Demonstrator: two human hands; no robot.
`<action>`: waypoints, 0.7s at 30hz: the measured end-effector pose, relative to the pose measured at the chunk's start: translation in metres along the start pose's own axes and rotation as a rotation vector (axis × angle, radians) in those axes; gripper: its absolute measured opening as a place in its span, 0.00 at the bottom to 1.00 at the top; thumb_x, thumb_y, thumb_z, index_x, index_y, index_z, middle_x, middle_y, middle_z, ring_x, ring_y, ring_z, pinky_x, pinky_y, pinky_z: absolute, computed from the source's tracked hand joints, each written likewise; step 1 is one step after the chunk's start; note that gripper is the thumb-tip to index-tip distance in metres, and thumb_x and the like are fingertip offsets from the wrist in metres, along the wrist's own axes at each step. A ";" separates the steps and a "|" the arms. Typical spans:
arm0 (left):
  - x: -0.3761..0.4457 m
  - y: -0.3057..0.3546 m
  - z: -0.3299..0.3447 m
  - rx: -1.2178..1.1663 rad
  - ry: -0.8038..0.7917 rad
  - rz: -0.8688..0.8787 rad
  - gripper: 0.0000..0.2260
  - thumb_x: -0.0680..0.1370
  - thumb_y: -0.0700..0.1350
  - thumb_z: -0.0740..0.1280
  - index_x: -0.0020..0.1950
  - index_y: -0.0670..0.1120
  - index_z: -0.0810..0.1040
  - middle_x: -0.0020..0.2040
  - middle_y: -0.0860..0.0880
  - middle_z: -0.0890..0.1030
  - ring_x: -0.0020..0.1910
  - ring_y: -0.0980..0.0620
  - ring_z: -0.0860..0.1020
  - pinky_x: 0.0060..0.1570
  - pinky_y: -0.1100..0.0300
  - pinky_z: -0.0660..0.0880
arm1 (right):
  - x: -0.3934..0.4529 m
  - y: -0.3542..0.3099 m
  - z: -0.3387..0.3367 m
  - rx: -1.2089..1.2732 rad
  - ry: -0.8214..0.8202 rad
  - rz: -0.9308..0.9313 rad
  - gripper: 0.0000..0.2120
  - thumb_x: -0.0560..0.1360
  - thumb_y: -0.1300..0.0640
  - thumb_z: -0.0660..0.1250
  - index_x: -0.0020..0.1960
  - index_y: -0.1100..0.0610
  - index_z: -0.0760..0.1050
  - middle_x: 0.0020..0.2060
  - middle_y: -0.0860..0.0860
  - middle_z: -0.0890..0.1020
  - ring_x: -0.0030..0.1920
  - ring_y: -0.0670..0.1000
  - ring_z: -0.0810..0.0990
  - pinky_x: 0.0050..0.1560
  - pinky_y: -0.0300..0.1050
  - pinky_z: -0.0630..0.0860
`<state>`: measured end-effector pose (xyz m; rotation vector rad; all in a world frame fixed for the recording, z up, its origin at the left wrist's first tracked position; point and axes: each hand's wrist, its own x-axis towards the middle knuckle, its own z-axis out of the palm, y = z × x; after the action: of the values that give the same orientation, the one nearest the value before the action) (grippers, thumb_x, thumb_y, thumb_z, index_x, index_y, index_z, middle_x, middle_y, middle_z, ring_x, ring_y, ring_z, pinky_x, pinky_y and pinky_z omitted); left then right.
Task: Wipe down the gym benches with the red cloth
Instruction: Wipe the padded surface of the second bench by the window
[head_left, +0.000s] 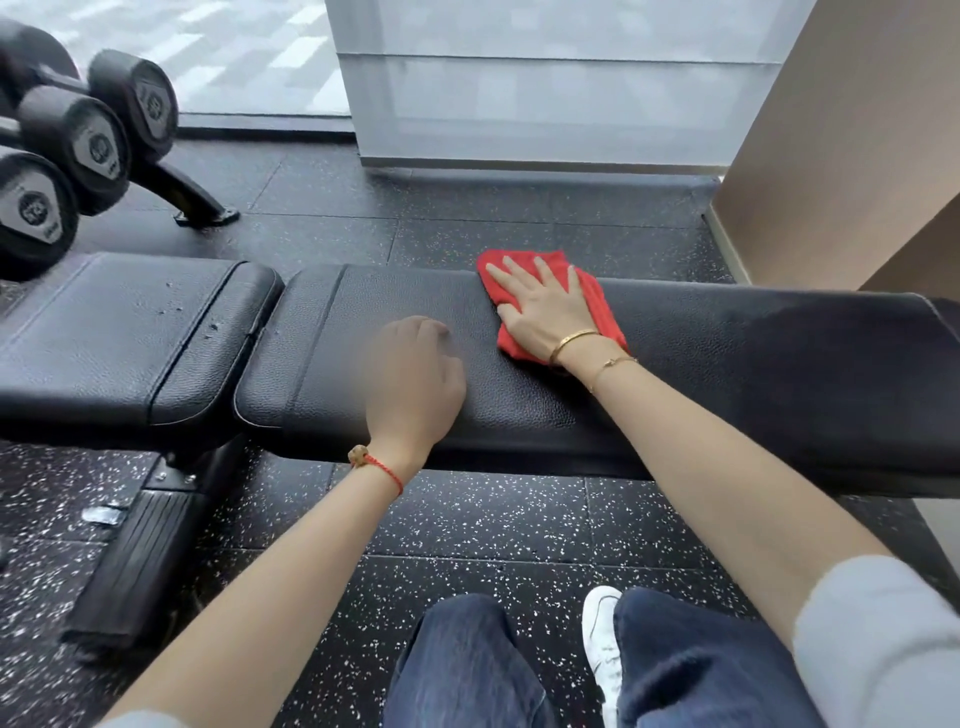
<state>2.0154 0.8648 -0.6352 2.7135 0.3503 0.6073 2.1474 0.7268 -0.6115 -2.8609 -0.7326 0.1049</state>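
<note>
A black padded gym bench runs across the view, with a long back pad (727, 358) and a shorter seat pad (119, 332) to its left. The red cloth (597, 306) lies flat on the far side of the long pad. My right hand (540, 312) presses down on the cloth with its fingers spread. My left hand (415, 379) rests on the same pad nearer to me, left of the cloth, fingers curled and holding nothing.
A rack of black dumbbells (78, 150) stands at the far left behind the seat pad. The bench's frame foot (135, 566) reaches toward me on the speckled rubber floor. A tan wall (841, 140) and a grey panel close the far side. My knees and a white shoe (602, 654) are below.
</note>
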 end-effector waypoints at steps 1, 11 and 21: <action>0.000 0.000 0.000 -0.003 0.001 -0.001 0.15 0.75 0.46 0.62 0.60 0.48 0.77 0.60 0.50 0.78 0.63 0.47 0.71 0.67 0.50 0.65 | -0.009 -0.006 0.001 0.000 -0.005 -0.044 0.27 0.80 0.47 0.52 0.78 0.39 0.50 0.78 0.41 0.52 0.79 0.53 0.47 0.75 0.63 0.38; -0.004 -0.004 -0.003 -0.037 0.001 0.036 0.14 0.76 0.44 0.62 0.61 0.47 0.77 0.62 0.49 0.78 0.65 0.46 0.72 0.67 0.49 0.66 | -0.117 0.079 -0.009 -0.007 0.082 0.023 0.28 0.80 0.49 0.57 0.77 0.40 0.54 0.78 0.41 0.56 0.79 0.51 0.51 0.77 0.59 0.45; -0.006 0.003 -0.001 0.000 -0.016 0.010 0.15 0.76 0.44 0.62 0.62 0.45 0.76 0.62 0.47 0.77 0.65 0.45 0.71 0.68 0.50 0.64 | -0.115 0.028 -0.001 -0.043 0.056 0.065 0.29 0.79 0.47 0.55 0.78 0.40 0.51 0.78 0.41 0.52 0.79 0.52 0.48 0.76 0.61 0.41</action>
<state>2.0102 0.8603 -0.6350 2.7204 0.3334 0.5877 2.0601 0.6467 -0.6137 -2.9160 -0.6389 0.0178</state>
